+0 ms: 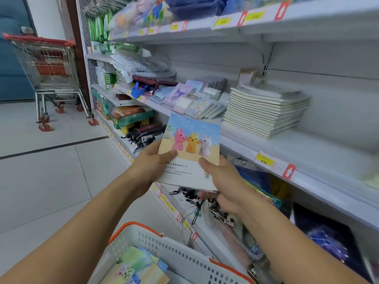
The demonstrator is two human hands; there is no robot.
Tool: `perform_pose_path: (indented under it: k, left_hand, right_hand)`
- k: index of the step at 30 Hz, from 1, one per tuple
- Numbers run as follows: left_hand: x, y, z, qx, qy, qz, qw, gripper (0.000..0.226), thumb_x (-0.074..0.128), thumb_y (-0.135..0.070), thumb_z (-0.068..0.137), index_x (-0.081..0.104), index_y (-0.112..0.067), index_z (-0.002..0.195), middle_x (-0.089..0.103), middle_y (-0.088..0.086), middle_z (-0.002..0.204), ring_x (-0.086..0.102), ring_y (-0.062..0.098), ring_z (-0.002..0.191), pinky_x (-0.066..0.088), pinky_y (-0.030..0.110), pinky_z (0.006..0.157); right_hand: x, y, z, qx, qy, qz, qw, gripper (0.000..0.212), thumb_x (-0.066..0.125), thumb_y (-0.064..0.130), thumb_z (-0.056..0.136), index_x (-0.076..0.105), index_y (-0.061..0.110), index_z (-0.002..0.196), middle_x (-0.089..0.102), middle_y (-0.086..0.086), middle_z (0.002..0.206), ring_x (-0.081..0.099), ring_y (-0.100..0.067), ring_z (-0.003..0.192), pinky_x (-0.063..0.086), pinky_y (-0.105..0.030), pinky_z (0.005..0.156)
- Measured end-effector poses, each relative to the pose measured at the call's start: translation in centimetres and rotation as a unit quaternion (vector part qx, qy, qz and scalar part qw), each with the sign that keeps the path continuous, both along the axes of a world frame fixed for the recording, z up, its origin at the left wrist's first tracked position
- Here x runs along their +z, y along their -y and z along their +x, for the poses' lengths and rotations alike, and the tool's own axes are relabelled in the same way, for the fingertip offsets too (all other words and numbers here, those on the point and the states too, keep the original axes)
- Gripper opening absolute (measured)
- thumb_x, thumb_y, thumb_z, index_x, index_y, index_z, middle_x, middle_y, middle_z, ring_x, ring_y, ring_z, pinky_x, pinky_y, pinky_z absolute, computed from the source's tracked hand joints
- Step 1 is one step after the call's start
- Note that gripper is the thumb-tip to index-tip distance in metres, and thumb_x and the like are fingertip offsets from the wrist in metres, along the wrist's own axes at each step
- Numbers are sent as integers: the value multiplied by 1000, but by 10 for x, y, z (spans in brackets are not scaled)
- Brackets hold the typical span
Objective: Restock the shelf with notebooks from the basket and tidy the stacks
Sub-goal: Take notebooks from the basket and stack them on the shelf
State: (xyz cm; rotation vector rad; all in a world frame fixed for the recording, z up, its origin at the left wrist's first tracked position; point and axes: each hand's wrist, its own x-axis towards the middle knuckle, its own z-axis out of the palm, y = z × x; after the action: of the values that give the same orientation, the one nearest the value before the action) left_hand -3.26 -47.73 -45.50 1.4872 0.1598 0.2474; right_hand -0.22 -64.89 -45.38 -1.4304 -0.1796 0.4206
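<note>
Both arms outstretched, left hand [149, 162] and right hand [221, 181] gripping notebook [190, 152]

the yellow price tag [264, 160] on the front rail of the shelf [307, 152] that bears the notebook stacks reads "6.00". the other yellow tags [255, 16] on the upper shelf rail carry print too blurred to read. the notebook [189, 148] held up in both hands has lines of small print under its three cartoon rabbits, too small to make out.
</note>
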Motion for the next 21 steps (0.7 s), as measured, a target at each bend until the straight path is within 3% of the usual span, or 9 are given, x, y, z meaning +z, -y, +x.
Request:
perform_pose_path:
  k: [4,8,11,13,16,19,21]
  left_hand:
    - [31,30,29,-25,5,-53,998,30,48,-44,99,66,-24,113,75,3,102,73,20,88,58,38,72]
    - [67,47,58,-49,13,-64,997,35,41,-49,100,58,-24,119,73,1,109,71,22,96,56,38,73]
    - [73,56,72,-48,8,-78,996,36,43,-46,100,61,-20,118,74,4,105,70,23,96,54,37,72]
    - [72,61,77,-51,5,-65,997,36,44,-45,100,61,-19,118,75,2,102,71,21,94,53,35,70]
    - [72,61,81,-44,10,-66,997,33,44,-42,101,60,-19,118,73,3,105,69,21,98,54,36,76]
    - [74,60,81,-42,14,-75,996,31,44,-40,102,61,-19,116,73,4,107,69,21,99,54,37,80]
    - [72,60,81,-41,11,-74,996,31,46,-39,101,62,-18,116,73,5,106,70,22,97,54,36,77]
  right_hand:
    - [30,40,14,-73,99,44,991,18,53,18,102,61,24,118,71,-4,102,63,-13,59,41,-22,37]
    - [95,82,64,-166,58,138,975,14,54,13,101,60,18,113,73,4,84,68,-12,52,43,-17,37]
    - [153,105,137,-164,3,184,969,19,43,3,103,53,6,119,60,-9,95,68,-24,50,44,-14,34]
    - [175,115,185,-162,2,127,979,18,43,-3,101,55,-6,115,57,-18,106,67,-26,53,48,-17,36]
    - [176,126,229,-176,29,-47,983,8,57,-7,94,58,-7,102,57,-20,111,67,-24,68,52,-19,42]
    - [171,132,251,-174,60,-198,963,13,72,1,86,62,0,94,61,-11,87,59,-13,64,51,-18,42]
    - [170,132,261,-205,109,-313,921,18,78,13,84,62,6,90,62,-7,79,55,-11,57,52,-21,47]
